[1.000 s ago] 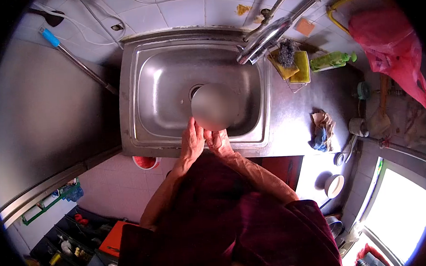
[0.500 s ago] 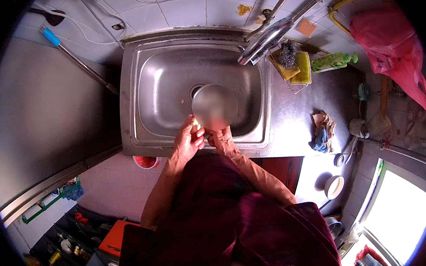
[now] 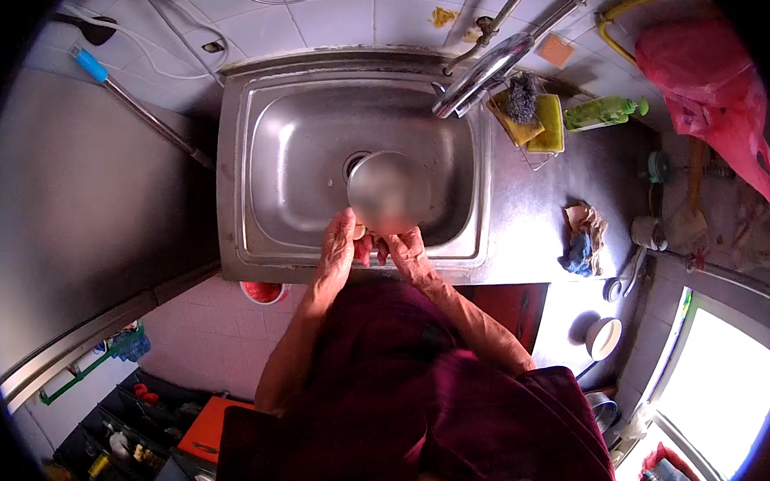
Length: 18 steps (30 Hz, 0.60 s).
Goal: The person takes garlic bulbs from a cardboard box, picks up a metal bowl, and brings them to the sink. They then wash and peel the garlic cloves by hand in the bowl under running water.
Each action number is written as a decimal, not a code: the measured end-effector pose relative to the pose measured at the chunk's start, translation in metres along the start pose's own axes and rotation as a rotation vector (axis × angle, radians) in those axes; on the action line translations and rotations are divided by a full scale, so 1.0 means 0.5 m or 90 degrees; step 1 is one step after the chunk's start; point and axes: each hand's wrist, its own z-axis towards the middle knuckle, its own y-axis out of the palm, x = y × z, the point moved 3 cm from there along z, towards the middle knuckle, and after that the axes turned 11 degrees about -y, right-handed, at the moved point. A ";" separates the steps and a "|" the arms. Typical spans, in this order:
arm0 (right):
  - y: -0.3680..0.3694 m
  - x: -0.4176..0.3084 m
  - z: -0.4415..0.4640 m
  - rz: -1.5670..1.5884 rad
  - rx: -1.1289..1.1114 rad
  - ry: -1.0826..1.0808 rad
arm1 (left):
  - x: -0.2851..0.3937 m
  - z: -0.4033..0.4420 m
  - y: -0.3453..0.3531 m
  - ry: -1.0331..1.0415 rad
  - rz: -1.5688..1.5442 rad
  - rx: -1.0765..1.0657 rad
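A round metal bowl-like vessel (image 3: 389,184) is held over the sink (image 3: 291,184), near the drain; its inside is blurred, so its contents cannot be made out. My right hand (image 3: 407,248) is closed on the near rim, with the fingers curled underneath. My left hand (image 3: 339,243) is closed at the vessel's lower left edge. A small pale piece (image 3: 360,230) shows at its fingers, too small to name. Part of the left fingers is hidden under the vessel.
The chrome faucet (image 3: 481,74) reaches over the sink's back right corner. A wire rack holds yellow sponges (image 3: 550,121) and a scourer (image 3: 521,98). Beside it lies a green bottle (image 3: 603,112). A crumpled cloth (image 3: 583,239) is on the right counter.
My left hand has turned, its palm now facing the vessel, and its fingers have moved under the rim. The vessel and my right hand have hardly moved.
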 end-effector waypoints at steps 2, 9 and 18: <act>-0.005 -0.004 -0.006 0.040 0.041 -0.007 | -0.019 0.027 -0.026 0.061 0.071 0.023; -0.059 -0.004 -0.013 0.176 0.132 0.003 | 0.005 0.042 -0.005 0.094 0.140 0.001; -0.025 -0.025 -0.018 -0.103 0.083 -0.102 | -0.056 0.039 -0.015 -0.129 -0.160 -0.045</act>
